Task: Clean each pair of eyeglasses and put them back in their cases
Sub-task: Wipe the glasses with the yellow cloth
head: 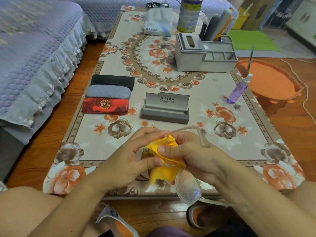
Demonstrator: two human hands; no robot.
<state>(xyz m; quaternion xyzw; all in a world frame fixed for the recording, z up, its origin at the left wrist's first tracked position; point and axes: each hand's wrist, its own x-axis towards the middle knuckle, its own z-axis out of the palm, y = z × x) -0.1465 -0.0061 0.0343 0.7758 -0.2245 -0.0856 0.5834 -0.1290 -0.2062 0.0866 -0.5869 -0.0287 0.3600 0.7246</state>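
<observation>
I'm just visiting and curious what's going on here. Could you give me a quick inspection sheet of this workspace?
Surface: low table under a floral cloth.
Job's things: eyeglasses, one lens speckled with droplets; yellow cloth; open grey case; three closed cases; purple spray bottle.
Clutter: tissue pack, tin can, grey organiser.
Grips: left hand and right hand hold cloth and glasses.
Cables: white cord on the floor.
Surroundings: sofa, orange stool.
</observation>
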